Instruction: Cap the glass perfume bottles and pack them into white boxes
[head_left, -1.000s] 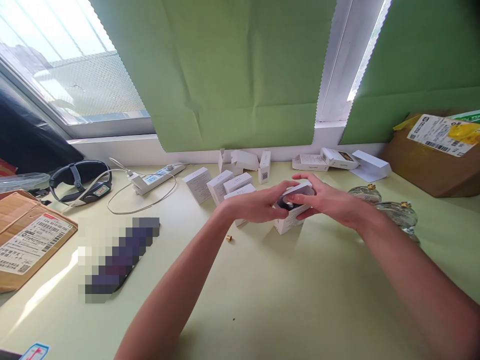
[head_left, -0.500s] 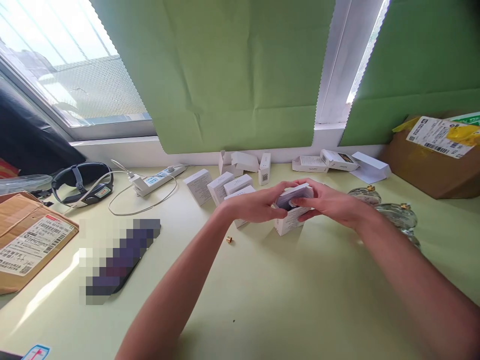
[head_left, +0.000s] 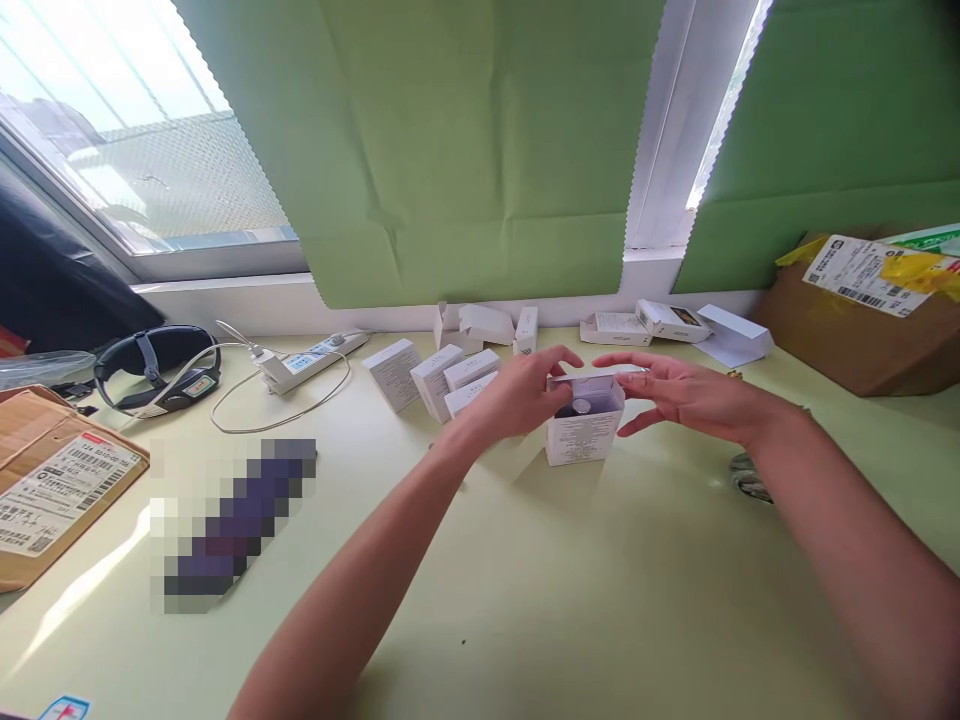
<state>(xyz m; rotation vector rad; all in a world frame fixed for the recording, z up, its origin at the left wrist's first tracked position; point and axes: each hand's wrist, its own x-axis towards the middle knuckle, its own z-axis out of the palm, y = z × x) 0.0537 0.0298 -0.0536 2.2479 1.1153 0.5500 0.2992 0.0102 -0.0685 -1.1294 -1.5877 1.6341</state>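
A small white box stands upright on the pale green table, its top flap open. Inside it I see a dark item with a silvery top. My left hand curls against the box's left side and upper edge, holding it. My right hand hovers at the box's right, fingers stretched out, fingertips near the raised flap, nothing held.
Several closed white boxes stand behind my left hand, and opened ones lie by the wall. A power strip, a headset and a cardboard parcel are at left. Another carton sits at right, and a glass item shows by my right forearm.
Both hands held the box tilted with the flap pressed down. Now it stands upright with the flap open, and my right hand has let go and drawn slightly right.
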